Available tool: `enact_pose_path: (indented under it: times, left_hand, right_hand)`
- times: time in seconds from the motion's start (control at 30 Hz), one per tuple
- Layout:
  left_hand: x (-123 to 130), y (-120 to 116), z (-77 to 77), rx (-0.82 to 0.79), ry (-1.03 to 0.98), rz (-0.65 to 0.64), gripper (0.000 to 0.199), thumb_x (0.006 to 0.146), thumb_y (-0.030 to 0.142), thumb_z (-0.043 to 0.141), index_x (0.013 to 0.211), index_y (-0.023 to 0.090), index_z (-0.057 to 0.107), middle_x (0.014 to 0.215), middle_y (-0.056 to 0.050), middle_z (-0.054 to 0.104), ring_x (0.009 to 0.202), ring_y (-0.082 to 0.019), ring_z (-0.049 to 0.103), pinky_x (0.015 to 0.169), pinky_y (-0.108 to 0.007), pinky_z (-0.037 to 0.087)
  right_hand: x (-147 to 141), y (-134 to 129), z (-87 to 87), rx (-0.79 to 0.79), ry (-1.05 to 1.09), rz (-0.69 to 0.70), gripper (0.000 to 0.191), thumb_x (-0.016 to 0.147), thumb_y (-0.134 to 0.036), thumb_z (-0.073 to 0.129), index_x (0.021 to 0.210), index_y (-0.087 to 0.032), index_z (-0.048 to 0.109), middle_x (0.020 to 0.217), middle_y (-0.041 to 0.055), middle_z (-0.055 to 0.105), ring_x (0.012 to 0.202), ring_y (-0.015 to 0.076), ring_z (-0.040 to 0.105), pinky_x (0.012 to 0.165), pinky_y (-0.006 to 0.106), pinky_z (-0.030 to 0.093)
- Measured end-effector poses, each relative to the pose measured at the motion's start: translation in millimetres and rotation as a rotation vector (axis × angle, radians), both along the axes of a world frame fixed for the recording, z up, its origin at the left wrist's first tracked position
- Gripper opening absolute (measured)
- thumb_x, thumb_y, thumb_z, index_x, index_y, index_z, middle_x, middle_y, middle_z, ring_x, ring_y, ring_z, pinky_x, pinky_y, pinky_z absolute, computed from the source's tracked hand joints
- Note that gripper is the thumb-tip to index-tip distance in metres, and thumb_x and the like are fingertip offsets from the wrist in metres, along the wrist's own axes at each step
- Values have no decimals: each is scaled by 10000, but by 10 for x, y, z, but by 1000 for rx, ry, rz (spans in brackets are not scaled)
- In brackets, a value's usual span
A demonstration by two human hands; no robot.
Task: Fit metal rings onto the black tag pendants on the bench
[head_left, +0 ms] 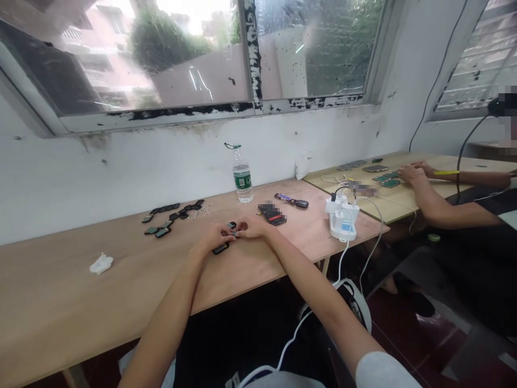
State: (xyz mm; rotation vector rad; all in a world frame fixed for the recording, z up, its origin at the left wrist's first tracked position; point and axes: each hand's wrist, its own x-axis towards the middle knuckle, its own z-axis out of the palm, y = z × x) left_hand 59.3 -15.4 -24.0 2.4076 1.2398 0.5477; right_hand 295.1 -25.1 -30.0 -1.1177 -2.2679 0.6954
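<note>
Your left hand [212, 238] and right hand [251, 227] meet at the fingertips above the table [60, 291], both curled and closed on a small dark piece [231, 226], most of which your fingers hide. A second dark piece [220, 248] lies flat just below your left hand. It sits on the table, and as far as the view shows, you aren't gripping it. Farther left, well apart from your hands, a loose cluster of similar dark pieces [161, 223] sits on the wood, with tiny pale bits [201, 210] beside it. Most of the pieces lie out in that cluster, and only these two are at your hands. To your right lie a black phone [272, 214], its surface blurred, and a candy bar [285, 198]. Beyond them, a water bottle [242, 175] stands upright near the wall. On the next table, a co-worker's hands [412, 173] are near green circuit boards [385, 180].
</note>
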Motion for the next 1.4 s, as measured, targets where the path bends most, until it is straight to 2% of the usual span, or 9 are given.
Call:
enact_pose_path:
  times: [0.17,0.37,0.6,0.83,0.9,1.0,1.1,1.27,1.4]
  left_hand:
    - [3,5,-3,-12,24,-7,332,819,568,811,779,244,873,946,-74,851,828,-242,730,771,-327,556]
    - [-4,98,-79,-4,22,6,386,788,618,818,761,236,868,968,-87,851,871,-263,739,795,-342,554]
    - [8,116,-72,-3,21,12,386,760,625,822,728,243,855,890,-77,838,807,-247,718,749,-328,537]
    - [9,99,-89,53,-1,3,376,773,627,795,699,260,832,856,-72,824,791,-255,714,772,-350,545]
    - [14,85,-85,69,13,23,370,781,619,790,725,256,837,843,-70,819,782,-257,704,769,-354,546]
    - [19,70,-75,107,33,44,351,782,595,818,743,247,837,861,-69,808,785,-246,693,792,-349,556]
    - [17,75,-81,162,23,38,306,790,528,837,703,236,817,983,-85,806,849,-247,715,863,-357,571]
    - [-15,104,-117,180,2,59,264,816,467,821,710,226,804,1222,-110,798,1019,-292,747,952,-391,578]
    - [-40,130,-135,145,51,100,258,862,471,770,783,228,811,949,-82,802,854,-269,721,816,-367,563]
  right_hand:
    - [-30,-58,40,69,-75,-68,209,869,-272,874,1047,-178,819,1002,54,822,857,188,727,691,242,474]
    - [-64,-24,19,57,-113,-90,254,836,-297,892,1029,-190,768,1000,46,799,849,191,706,673,243,462]
    - [-73,15,0,36,-67,-79,224,861,-258,859,1013,-189,710,931,15,760,801,163,667,678,238,470]
    - [-101,100,-78,102,78,-25,70,928,-191,775,946,-198,707,902,9,750,812,156,668,751,245,502]
    - [-88,141,-95,111,135,-69,62,926,-151,751,962,-183,711,916,21,754,820,153,668,768,245,507]
    - [-26,186,-91,162,154,-211,80,915,-112,716,975,-164,727,939,44,766,832,162,664,779,253,506]
    - [57,204,-79,213,83,-308,132,888,-97,712,983,-168,769,1009,79,797,894,198,688,828,278,520]
    - [103,244,-134,182,-65,-346,198,851,-85,717,969,-188,838,1060,122,835,1016,281,741,919,337,552]
    - [101,311,-178,201,-41,-434,211,874,-84,703,970,-201,850,1142,133,834,1130,297,731,1022,363,544]
